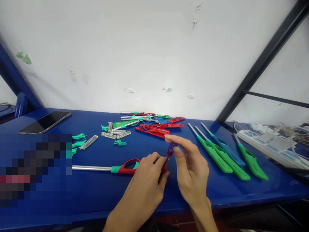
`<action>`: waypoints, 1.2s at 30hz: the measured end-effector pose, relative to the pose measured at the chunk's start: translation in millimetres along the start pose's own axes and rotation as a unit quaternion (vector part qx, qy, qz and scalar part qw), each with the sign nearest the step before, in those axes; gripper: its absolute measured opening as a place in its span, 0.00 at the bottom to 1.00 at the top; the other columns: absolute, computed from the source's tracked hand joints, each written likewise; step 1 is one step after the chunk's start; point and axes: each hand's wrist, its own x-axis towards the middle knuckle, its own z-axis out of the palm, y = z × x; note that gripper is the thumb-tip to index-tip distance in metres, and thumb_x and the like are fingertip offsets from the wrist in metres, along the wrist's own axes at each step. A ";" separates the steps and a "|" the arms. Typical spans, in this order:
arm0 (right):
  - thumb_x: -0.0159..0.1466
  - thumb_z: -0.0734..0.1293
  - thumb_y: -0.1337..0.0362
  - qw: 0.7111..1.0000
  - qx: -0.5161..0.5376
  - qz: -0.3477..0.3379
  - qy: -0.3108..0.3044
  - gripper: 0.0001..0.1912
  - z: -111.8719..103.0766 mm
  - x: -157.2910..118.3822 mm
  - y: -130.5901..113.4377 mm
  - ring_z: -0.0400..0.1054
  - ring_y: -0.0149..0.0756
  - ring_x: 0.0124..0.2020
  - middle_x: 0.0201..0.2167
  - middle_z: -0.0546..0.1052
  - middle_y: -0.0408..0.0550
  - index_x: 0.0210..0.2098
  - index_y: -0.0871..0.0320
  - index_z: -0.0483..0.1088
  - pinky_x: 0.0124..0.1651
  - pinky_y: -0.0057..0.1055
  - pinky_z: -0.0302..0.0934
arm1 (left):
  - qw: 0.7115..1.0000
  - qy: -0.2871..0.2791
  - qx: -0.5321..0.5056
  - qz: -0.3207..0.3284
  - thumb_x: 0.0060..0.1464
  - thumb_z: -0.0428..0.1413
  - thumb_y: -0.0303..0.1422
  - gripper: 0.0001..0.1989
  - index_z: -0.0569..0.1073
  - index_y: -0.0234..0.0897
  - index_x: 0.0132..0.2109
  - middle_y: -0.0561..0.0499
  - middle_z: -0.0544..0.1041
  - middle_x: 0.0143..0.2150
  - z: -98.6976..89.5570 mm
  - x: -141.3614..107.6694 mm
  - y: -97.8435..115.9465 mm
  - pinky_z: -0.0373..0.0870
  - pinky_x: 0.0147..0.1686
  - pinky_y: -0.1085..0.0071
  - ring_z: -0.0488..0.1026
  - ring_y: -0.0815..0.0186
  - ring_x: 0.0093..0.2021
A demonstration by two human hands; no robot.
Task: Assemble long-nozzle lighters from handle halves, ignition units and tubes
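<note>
A red lighter (126, 167) with a long metal tube and a teal collar lies on the blue table, its tube pointing left. My left hand (151, 177) is wrapped over the lighter's handle end and hides most of it. Between the thumb and fingers of my right hand (190, 164) is a small screwdriver (171, 149) with a purple and red handle. It tilts down to the left, its shaft reaching the handle end beside my left fingers. The tip is hidden.
Behind lie red shells (154, 130), metal tubes, clear tanks (108, 135) and teal pieces (120, 142). Several green and blue lighters (214, 154) lie at right, near a white power strip (267, 145). A phone (45, 121) rests at back left. The wall (145, 58) stands behind.
</note>
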 end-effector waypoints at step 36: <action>0.74 0.64 0.74 0.999 -0.028 -0.018 0.023 0.18 -0.8 -0.3 -1.0 0.74 0.37 0.52 0.50 0.81 0.44 0.55 0.48 0.75 0.51 0.35 0.71 | 1.000 0.001 0.009 0.000 0.68 0.55 0.24 0.10 0.74 0.41 0.52 0.49 0.76 0.49 -1.6 0.6 2.0 0.71 0.49 0.53 0.73 0.53 0.48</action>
